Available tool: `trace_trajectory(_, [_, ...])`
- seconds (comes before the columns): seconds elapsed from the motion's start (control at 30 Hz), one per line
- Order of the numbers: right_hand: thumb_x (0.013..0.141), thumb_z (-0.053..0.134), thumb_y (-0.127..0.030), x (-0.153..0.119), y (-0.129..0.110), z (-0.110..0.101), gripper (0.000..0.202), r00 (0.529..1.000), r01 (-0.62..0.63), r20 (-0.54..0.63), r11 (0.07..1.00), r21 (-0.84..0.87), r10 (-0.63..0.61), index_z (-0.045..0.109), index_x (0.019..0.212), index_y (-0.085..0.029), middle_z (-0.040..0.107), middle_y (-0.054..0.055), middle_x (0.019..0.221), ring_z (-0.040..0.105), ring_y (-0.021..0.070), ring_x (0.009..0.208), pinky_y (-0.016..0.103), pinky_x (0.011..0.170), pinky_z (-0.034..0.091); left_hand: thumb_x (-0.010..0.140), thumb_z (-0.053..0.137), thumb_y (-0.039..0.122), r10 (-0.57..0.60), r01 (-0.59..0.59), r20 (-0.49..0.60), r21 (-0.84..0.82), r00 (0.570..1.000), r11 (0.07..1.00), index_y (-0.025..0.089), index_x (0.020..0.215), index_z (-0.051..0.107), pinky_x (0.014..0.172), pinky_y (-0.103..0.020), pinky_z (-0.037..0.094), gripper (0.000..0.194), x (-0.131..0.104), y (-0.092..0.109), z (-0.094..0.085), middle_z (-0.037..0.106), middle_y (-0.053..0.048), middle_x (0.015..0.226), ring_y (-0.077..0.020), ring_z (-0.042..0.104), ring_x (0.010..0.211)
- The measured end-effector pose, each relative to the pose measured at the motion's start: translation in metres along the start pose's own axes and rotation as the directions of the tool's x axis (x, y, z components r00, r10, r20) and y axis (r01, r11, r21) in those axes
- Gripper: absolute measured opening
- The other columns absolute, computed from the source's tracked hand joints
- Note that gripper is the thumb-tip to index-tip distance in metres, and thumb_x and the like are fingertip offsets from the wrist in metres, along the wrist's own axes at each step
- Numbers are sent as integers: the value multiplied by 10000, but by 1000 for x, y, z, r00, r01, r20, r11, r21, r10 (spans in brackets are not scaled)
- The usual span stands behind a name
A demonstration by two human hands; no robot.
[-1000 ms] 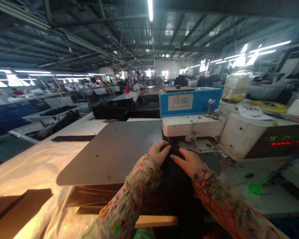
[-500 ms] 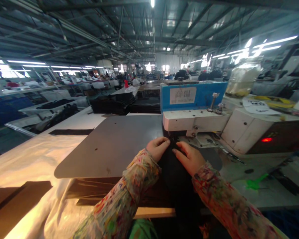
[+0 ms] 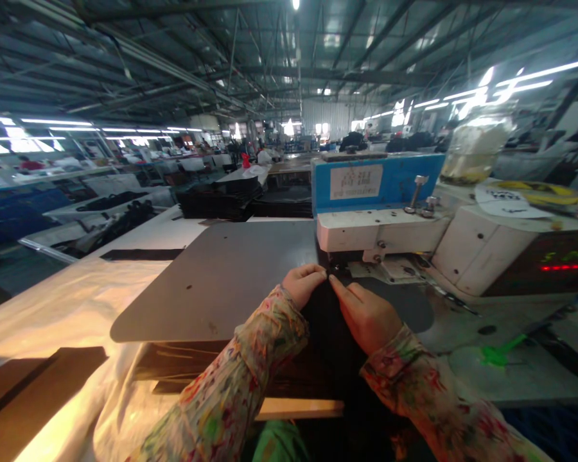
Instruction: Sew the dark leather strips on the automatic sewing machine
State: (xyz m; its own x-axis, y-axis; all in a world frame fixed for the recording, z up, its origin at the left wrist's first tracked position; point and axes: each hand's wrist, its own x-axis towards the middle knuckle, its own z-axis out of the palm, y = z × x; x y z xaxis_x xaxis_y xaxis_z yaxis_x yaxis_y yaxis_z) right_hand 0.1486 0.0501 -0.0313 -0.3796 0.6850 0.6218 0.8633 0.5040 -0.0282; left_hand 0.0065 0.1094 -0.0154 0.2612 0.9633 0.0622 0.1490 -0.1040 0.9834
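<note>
Black fabric [image 3: 330,333] runs from below the machine head down over the table's front edge. My left hand [image 3: 304,283] pinches its left edge, fingers pressed together, just in front of the white sewing machine arm [image 3: 354,230]. On the fabric's right side lies my right hand [image 3: 363,311], its fingers closed together and the fingertips close to those of my left hand. What the right fingertips grip, if anything, is too dark to make out. A grey metal plate [image 3: 221,282] extends to the left of the fabric.
Stacks of black pieces [image 3: 221,200] lie behind the plate. Brown pieces [image 3: 43,385] rest at the lower left. A blue block [image 3: 376,183] stands on the machine, with a jar [image 3: 476,151] behind it. A green object [image 3: 496,354] lies at the right.
My right hand's fingers have drawn together and its fingertips have shifted slightly left, closer to my left hand. The red display on the machine now shows more lit marks. The view has shifted slightly.
</note>
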Motion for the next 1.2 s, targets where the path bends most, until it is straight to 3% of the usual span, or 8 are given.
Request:
trace_trajectory(0.17, [790, 402, -97, 3, -2, -1, 350, 999, 24, 48, 988, -154, -16, 474, 1133, -101, 542, 38, 684, 508, 153, 598, 252, 505, 371, 633, 472, 308, 157, -163, 50, 138, 986, 977, 168, 634, 585, 683, -229, 376, 180, -1, 5, -2, 559, 15, 669, -135, 494, 710])
trace_trajectory(0.33, [793, 401, -103, 5, -1, -6, 352, 985, 1, 172, 990, -139, 23, 468, 1139, -116, 559, 46, 739, 524, 157, 650, 242, 542, 389, 655, 464, 302, 48, -45, -11, 205, 999, 978, 162, 669, 566, 565, -226, 386, 174, -2, -2, 6, 516, 25, 575, -115, 474, 574])
trace_trajectory(0.4, [790, 396, -104, 7, 2, -7, 354, 973, -52, 220, 995, -88, 70, 469, 1136, -129, 568, 50, 775, 534, 155, 683, 231, 577, 399, 685, 442, 286, 77, -65, -25, 313, 997, 948, 167, 706, 571, 575, -229, 396, 176, -1, -4, 10, 534, 18, 607, -120, 486, 600])
trace_trajectory(0.57, [767, 432, -135, 21, 18, -6, 278, 922, -252, 332, 960, 120, 200, 565, 1003, -200, 608, 33, 839, 557, 141, 767, 199, 651, 415, 661, 505, 205, 300, -147, -89, 719, 950, 679, 197, 841, 573, 737, -278, 394, 192, -3, 0, 15, 539, -21, 878, -166, 477, 840])
trace_trajectory(0.63, [775, 433, -170, 29, 26, -3, 241, 895, -323, 375, 930, 174, 241, 598, 942, -223, 624, 22, 865, 560, 141, 802, 198, 684, 419, 673, 504, 222, 337, -167, -48, 797, 940, 581, 208, 845, 572, 752, -285, 392, 185, -6, 2, 16, 528, -22, 890, -170, 469, 853])
trace_trajectory(0.77, [767, 446, -208, 40, 39, 6, 232, 864, -405, 407, 889, 214, 296, 613, 925, -242, 630, 4, 902, 558, 146, 850, 209, 729, 425, 726, 447, 265, 284, -197, 63, 860, 957, 471, 232, 841, 582, 750, -285, 392, 180, -9, 4, 19, 535, -16, 883, -166, 470, 837])
trace_trajectory(0.93, [764, 450, -225, 45, 43, 13, 249, 856, -429, 403, 880, 205, 324, 603, 960, -213, 616, 23, 947, 551, 157, 881, 229, 778, 418, 751, 408, 310, 247, -119, 16, 905, 969, 409, 264, 918, 557, 700, -322, 391, 229, -10, 5, 22, 531, -11, 935, -196, 457, 866])
trace_trajectory(1.2, [759, 454, -230, 46, 41, 13, 246, 866, -421, 373, 888, 186, 332, 608, 948, -199, 616, 37, 946, 555, 166, 875, 235, 775, 418, 757, 393, 329, 253, -110, 11, 918, 967, 380, 277, 939, 531, 682, -347, 386, 234, -10, 4, 21, 523, -5, 953, -209, 449, 887])
